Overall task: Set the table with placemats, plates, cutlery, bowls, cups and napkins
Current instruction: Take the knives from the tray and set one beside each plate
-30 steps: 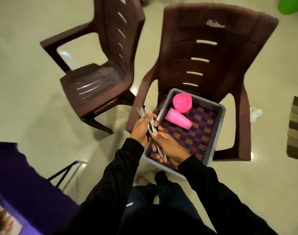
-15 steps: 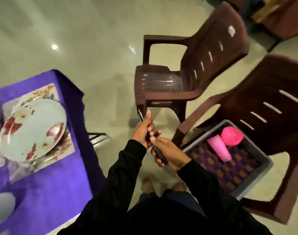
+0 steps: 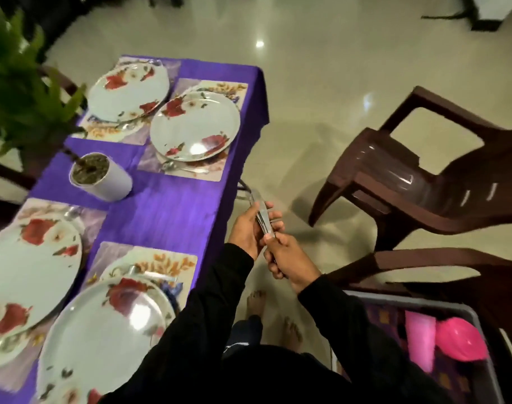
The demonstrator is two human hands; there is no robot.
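Observation:
Both my hands hold a bundle of steel cutlery [image 3: 262,212] just off the right edge of the purple-clothed table [image 3: 167,211]. My left hand [image 3: 249,228] grips the upper part and my right hand [image 3: 289,259] grips the lower ends. Several floral plates sit on placemats: one at the far right [image 3: 195,126], one at the far left [image 3: 128,90], one at the near right [image 3: 103,330], one at the near left [image 3: 27,275]. A spoon [image 3: 184,169] lies beside the far right plate. A grey bin [image 3: 464,310] on a chair holds a pink cup [image 3: 420,339] and a pink bowl [image 3: 460,342].
A white pot with a green plant [image 3: 103,179] stands mid-table. Two brown plastic chairs, one [image 3: 418,182] and another [image 3: 441,266], stand to the right of me. My bare feet [image 3: 273,319] are on the glossy floor between table and chairs.
My view has swung left from the chairs and bin to the table. Both hands kept hold of the cutlery bundle and carried it toward the table's edge.

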